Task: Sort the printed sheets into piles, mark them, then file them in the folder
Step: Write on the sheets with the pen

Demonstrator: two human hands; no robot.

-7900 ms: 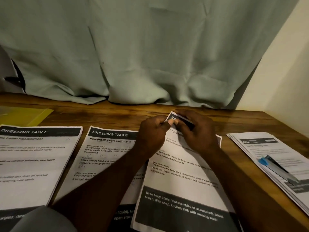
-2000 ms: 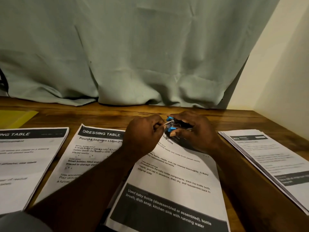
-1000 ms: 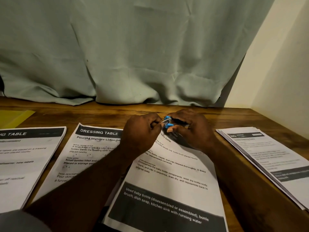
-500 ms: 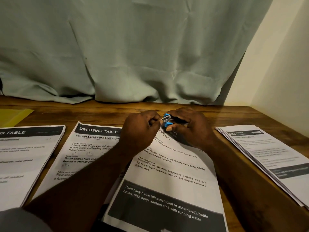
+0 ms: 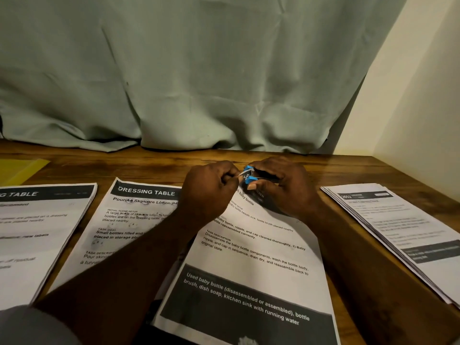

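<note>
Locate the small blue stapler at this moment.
The blue stapler sits centre frame in the right hand, clamped over the top corner of the baby bottle sheet, beside the left hand.

Pale green curtain [image 5: 199, 70] behind wooden table [image 5: 149, 168]; cream wall [image 5: 423, 95] right; dim light.

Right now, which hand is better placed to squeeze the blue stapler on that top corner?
Right. The right hand already wraps the stapler at the baby bottle sheet corner; the left hand is pinching that corner steady.
</note>
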